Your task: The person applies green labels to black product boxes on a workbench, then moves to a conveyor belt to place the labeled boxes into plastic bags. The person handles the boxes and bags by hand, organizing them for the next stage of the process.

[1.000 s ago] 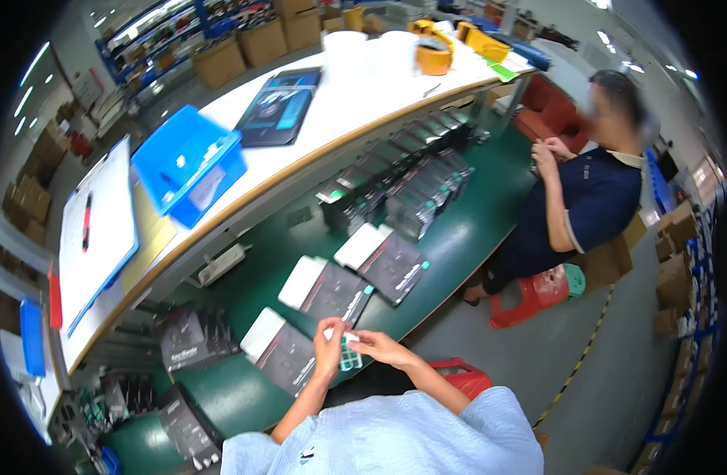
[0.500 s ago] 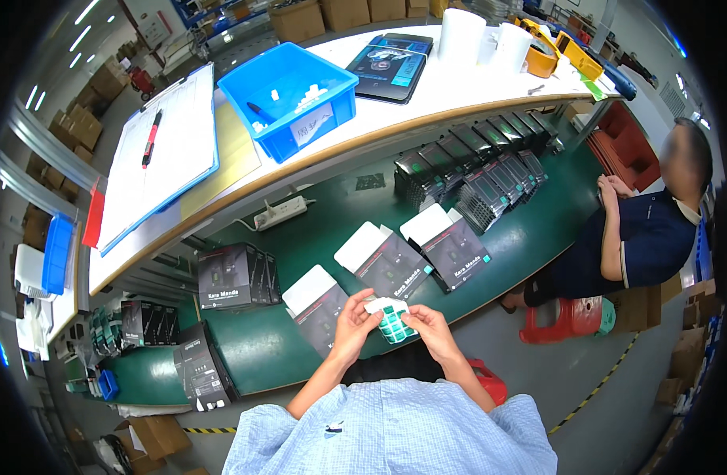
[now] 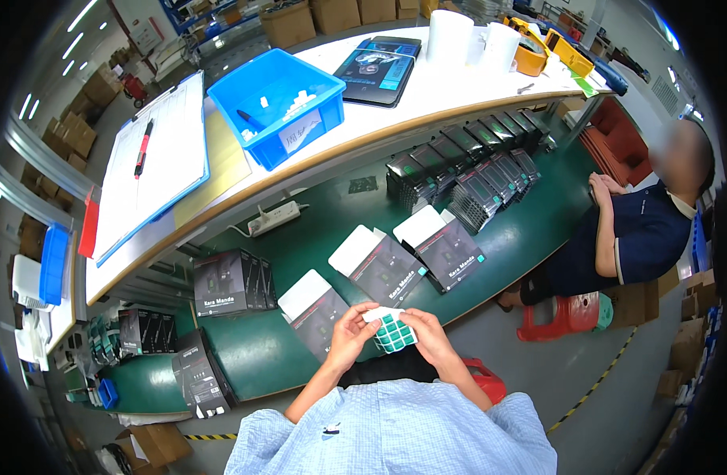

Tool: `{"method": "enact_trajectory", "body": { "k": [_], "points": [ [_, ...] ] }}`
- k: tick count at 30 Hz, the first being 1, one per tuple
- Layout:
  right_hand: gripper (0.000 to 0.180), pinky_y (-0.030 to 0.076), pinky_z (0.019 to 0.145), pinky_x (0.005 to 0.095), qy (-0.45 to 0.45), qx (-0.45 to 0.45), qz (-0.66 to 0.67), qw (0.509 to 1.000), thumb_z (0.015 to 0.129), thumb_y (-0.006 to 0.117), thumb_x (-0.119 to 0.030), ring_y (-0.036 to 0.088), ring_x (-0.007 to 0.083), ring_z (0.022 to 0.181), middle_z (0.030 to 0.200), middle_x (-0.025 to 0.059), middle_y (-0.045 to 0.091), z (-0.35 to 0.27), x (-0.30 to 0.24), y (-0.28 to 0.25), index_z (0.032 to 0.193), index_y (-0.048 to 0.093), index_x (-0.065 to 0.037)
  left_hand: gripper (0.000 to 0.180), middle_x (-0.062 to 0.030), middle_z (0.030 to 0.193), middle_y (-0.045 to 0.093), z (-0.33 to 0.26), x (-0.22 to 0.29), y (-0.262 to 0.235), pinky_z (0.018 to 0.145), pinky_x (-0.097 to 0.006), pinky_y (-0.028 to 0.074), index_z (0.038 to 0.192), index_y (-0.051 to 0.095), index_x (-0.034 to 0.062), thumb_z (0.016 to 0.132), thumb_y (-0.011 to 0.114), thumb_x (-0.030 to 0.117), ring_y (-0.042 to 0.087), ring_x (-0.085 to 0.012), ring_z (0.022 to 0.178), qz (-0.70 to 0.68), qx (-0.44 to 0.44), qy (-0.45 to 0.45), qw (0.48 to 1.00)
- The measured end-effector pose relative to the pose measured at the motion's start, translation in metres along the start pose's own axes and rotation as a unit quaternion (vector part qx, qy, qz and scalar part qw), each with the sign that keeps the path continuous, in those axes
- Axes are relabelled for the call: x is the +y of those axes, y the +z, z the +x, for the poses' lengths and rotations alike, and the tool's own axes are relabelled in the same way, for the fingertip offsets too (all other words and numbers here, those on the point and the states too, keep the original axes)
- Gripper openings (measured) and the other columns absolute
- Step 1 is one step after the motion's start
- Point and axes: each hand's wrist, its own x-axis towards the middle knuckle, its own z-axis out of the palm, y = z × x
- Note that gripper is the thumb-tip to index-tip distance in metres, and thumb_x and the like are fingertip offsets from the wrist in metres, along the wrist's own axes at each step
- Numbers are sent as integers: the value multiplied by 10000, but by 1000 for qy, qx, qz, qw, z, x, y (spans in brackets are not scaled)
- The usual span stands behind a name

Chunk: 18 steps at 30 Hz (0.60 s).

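Head view, at its far left, shows me a blue bin [image 3: 55, 264] beside the end of the white bench, and then a clipboard [image 3: 169, 146] with a red-and-black pen [image 3: 144, 149] lying across its sheet. Lower down, on the green table [image 3: 268, 352], I see a stack of dark flat boxes [image 3: 201, 380] at the near edge and a row of upright dark boxes [image 3: 221, 285] behind it. Up on the bench sits a blue tray [image 3: 312, 131] with small white pieces inside; below it, a white power strip [image 3: 274, 219] rests on the green surface. Next comes the first of three dark cartons [image 3: 316, 317] with white flaps raised, and in front of it the left hand [image 3: 350, 336], its thumb and fingers pinched on the left side of a green-and-white gridded piece [image 3: 396, 336]. I have that piece just off the table's near edge, held up between both hands, grid outward. The right hand [image 3: 431, 336] grips its upper right side, fingers closed on it. Behind, rows of dark packages [image 3: 490, 186] stand below the bench top, which carries two white rolls [image 3: 449, 39] and a yellow tape dispenser [image 3: 529, 57]. Rightmost, a co-worker [image 3: 652, 233] in dark blue sits with hands close together; what they hold I cannot tell.
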Motion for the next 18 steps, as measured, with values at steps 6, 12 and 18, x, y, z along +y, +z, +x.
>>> {"method": "enact_trajectory", "body": {
  "k": [6, 12, 18],
  "points": [
    [192, 461, 741, 233, -208, -22, -212, 955, 868, 579, -75, 573, 103, 821, 966, 54, 562, -1, -2, -3, 1013, 588, 50, 348, -104, 1086, 581, 0, 0, 1, 867, -266, 442, 1189, 511, -3, 849, 582, 27, 549, -146, 996, -11, -3, -15, 1000],
    [182, 460, 683, 218, -182, -28, -345, 920, 875, 576, -95, 559, 77, 797, 895, 34, 570, -3, -8, -9, 983, 604, 49, 266, -70, 1047, 547, -1, 0, -4, 860, -254, 440, 1111, 569, -19, 854, 583, 51, 533, -131, 983, 115, -34, 3, 993],
    [185, 453, 639, 244, -186, -10, -359, 915, 857, 596, -132, 563, 108, 717, 821, 71, 603, -2, -1, -10, 923, 614, 39, 215, -93, 1043, 545, -1, 5, -13, 863, -306, 415, 1009, 632, 22, 825, 626, 132, 519, -197, 988, 326, -60, 74, 940]
  ]
}}
